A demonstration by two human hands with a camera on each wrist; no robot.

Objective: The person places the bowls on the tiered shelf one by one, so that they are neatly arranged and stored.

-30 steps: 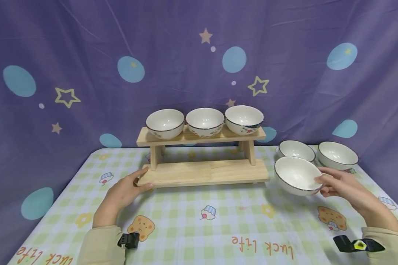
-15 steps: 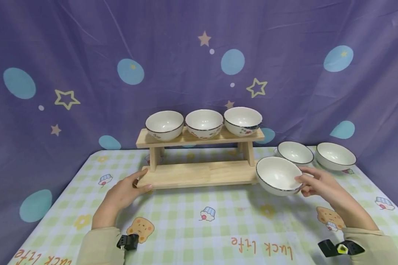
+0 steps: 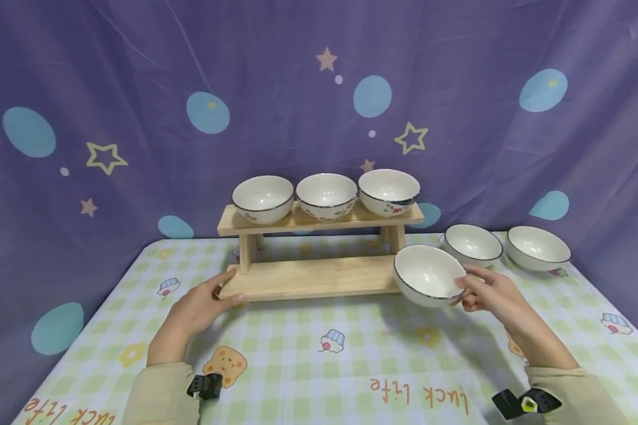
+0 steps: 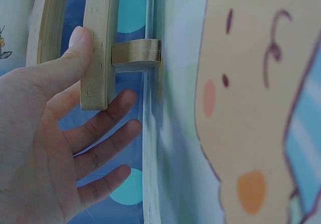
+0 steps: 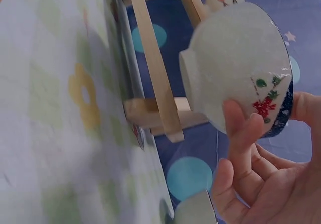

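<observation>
In the head view, my right hand (image 3: 494,295) pinches the right rim of a white bowl (image 3: 427,274), lifted over the right end of the lower board. The right wrist view shows a red flower and green leaves on this bowl (image 5: 241,63), with fingers under its side. My left hand (image 3: 194,310) holds the left end of a two-tier wooden rack (image 3: 313,277). Its thumb lies against the board (image 4: 96,78) in the left wrist view, other fingers spread past the end. Three white bowls stand along the upper tier: left (image 3: 263,198), middle (image 3: 326,195) and right (image 3: 388,190).
Two more white bowls, one nearer the rack (image 3: 473,243) and one farther right (image 3: 538,248), stand at the table's back right. A green checked cloth (image 3: 282,354) with cartoon prints covers the table. A purple curtain (image 3: 276,77) hangs behind.
My right hand has carried the bowl leftward, from beside the rack to over the lower board's right end. The left hand has stayed at the rack's left end.
</observation>
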